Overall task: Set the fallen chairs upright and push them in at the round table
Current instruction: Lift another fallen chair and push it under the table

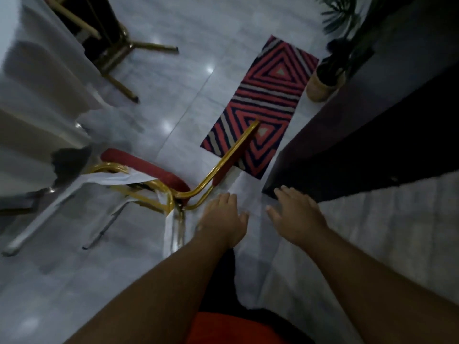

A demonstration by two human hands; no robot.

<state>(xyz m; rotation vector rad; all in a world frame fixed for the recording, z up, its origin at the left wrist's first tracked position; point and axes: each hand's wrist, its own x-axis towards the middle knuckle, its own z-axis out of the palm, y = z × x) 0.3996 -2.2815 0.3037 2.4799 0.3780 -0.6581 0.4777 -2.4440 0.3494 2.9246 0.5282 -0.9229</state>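
Step in hand: reaching for the nearer fallen chair, which lies on its side on the floor at left of centre, red seat edge up, gold frame toward me, beside the draped round worktop. My left hand hovers just beside the bent gold rail, fingers spread, holding nothing. My right hand is also spread and empty, a little further right. A second chair lies far left by the worktop. Next move: close both hands on the backrest frame and tip it upright. No readable writing; frame blurred.
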